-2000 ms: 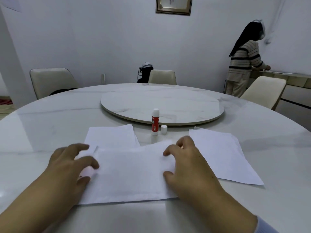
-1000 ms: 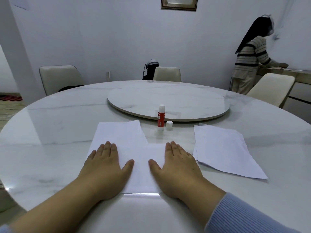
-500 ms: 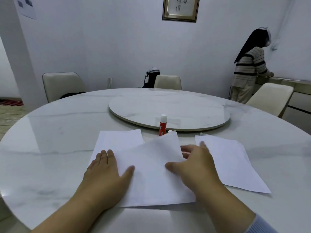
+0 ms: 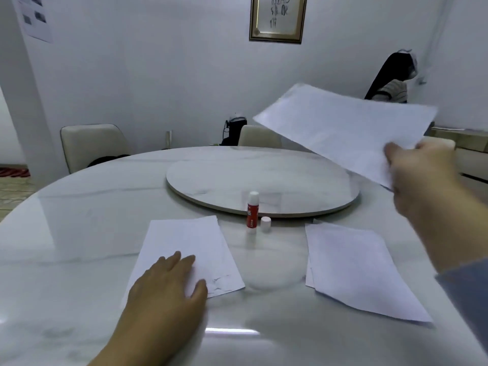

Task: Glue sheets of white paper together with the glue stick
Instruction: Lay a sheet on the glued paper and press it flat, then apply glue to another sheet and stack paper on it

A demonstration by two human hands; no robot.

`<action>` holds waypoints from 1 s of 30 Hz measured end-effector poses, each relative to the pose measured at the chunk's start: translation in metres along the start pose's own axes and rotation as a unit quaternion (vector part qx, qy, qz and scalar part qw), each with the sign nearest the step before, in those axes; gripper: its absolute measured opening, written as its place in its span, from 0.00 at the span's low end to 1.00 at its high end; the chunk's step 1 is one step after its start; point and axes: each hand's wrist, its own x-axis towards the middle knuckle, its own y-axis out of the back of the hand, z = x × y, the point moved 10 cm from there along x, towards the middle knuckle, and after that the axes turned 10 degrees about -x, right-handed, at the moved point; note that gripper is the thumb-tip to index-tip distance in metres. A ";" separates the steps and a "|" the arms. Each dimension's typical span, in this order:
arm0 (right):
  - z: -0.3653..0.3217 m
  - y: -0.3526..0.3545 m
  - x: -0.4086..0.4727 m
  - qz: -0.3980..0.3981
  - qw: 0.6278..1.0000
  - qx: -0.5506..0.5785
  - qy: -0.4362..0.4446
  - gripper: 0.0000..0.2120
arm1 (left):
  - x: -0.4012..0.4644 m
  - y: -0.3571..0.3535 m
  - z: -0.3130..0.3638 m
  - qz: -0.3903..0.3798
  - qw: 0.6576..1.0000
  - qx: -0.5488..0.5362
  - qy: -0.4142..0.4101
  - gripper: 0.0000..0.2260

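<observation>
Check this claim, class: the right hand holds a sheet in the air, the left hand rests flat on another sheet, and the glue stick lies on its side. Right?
Not quite. In the head view the glue stick stands upright, uncapped, its cap beside it. The right hand does hold a sheet in the air, and the left hand rests flat on another sheet.

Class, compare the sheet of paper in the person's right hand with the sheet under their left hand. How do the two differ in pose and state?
The raised sheet is in the air, tilted, gripped at its edge by the right hand; the left sheet lies flat on the table under the left hand. The raised sheet looks smooth; the left sheet is wrinkled near its corner. Both are white.
</observation>
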 end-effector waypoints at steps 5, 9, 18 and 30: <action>0.110 -0.069 0.006 -0.014 0.953 0.143 -0.267 0.14 | -0.002 -0.003 0.012 -0.007 0.997 0.057 -0.054 0.24; 0.150 -0.106 -0.015 -0.034 0.917 0.192 -0.348 0.17 | 0.000 -0.004 0.016 0.002 0.995 0.048 -0.085 0.30; 0.128 -0.094 -0.011 -0.144 0.952 -0.135 -0.233 0.12 | -0.001 -0.012 0.017 -0.010 0.994 0.040 -0.102 0.25; 0.084 -0.195 -0.078 -0.255 0.869 -0.420 0.061 0.33 | 0.001 -0.027 0.016 -0.097 0.991 0.064 -0.062 0.28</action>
